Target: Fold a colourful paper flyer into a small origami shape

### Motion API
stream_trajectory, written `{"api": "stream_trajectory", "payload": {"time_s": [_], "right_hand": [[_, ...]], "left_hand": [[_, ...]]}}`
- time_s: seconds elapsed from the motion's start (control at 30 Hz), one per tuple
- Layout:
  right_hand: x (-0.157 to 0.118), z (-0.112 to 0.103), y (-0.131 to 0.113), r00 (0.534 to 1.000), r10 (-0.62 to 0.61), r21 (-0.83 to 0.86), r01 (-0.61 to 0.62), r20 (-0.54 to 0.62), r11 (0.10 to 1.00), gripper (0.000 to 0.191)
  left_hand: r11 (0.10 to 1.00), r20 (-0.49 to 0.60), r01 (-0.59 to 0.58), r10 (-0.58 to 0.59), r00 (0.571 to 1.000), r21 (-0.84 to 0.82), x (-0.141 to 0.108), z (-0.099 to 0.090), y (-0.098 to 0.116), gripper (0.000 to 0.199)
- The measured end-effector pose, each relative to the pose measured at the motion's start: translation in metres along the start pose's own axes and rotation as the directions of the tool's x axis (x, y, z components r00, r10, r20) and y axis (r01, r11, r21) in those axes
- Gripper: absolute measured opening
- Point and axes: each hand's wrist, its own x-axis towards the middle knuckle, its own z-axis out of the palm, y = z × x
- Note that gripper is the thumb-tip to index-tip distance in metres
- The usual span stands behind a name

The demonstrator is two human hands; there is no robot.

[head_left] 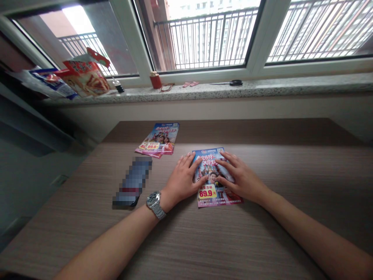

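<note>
A colourful printed flyer [211,196] with a yellow price box lies flat on the brown table [186,241]. My left hand [185,175] rests at its left edge, fingers spread, the thumb over the print. On the right side of the flyer lies my right hand [239,175], its fingers apart and touching the paper. Neither hand grips anything. Whether more sheets lie under this flyer, I cannot tell. Several similar flyers [163,136] sit in a slightly fanned pile farther back on the left.
A pixelated dark phone-like object [134,182] lies left of my left hand. On the stone windowsill [201,91] are snack bags [87,77], a binder clip [118,86], a red container [155,80], small red-and-white packets [190,84] and scissors [235,83].
</note>
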Motion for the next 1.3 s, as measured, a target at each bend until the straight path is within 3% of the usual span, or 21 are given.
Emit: {"api": "stream_trajectory", "payload": {"time_s": [0.43, 0.67, 0.97, 1.3], "right_hand": [[-0.012, -0.006, 0.009, 0.991, -0.069, 0.008, 0.068, 0.112, 0.998, 0.055], [-0.011, -0.003, 0.010, 0.994, -0.036, 0.000, 0.037, 0.102, 0.999, 0.054], [-0.011, 0.000, 0.009, 0.997, 0.001, -0.002, -0.001, 0.077, 1.000, 0.053], [-0.012, -0.004, 0.006, 0.998, -0.030, 0.051, 0.028, 0.052, 0.998, 0.050]], "left_hand": [[1.000, -0.022, -0.012, 0.012, 1.000, -0.008, 0.000, 0.003, -0.002, 0.065], [0.977, 0.010, -0.191, 0.193, 0.981, -0.097, -0.008, -0.014, 0.003, 0.051], [0.952, 0.104, -0.277, 0.291, 0.951, -0.128, -0.013, -0.010, 0.002, 0.079], [0.960, 0.125, -0.258, 0.271, 0.955, -0.109, -0.013, -0.012, 0.003, 0.082]]}}
